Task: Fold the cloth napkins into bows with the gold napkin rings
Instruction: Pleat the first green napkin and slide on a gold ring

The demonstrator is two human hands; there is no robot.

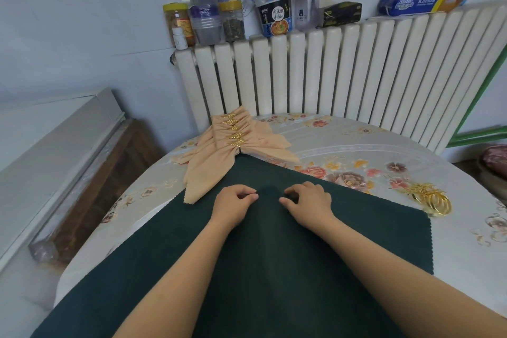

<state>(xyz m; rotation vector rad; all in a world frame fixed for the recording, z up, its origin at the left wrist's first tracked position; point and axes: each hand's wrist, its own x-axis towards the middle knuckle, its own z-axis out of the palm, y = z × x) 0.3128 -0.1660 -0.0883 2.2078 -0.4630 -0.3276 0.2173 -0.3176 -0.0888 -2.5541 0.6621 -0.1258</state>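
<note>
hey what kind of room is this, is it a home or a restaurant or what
Probably a home room, not a restaurant: a round table in a floral cover stands against a white radiator, whose top holds food jars, an instant noodle cup and a water bottle.

Lighting: soft, even, cool daylight; source not visible. Shadows: faint, diffuse beneath the forearms on the dark green cloth (356, 241). Glare: none. Sharpness: fair near the cloth's centre, softer outward. Distortion: wide-angle bowing, strongest in the radiator (343, 71) beyond the cloth.
</note>
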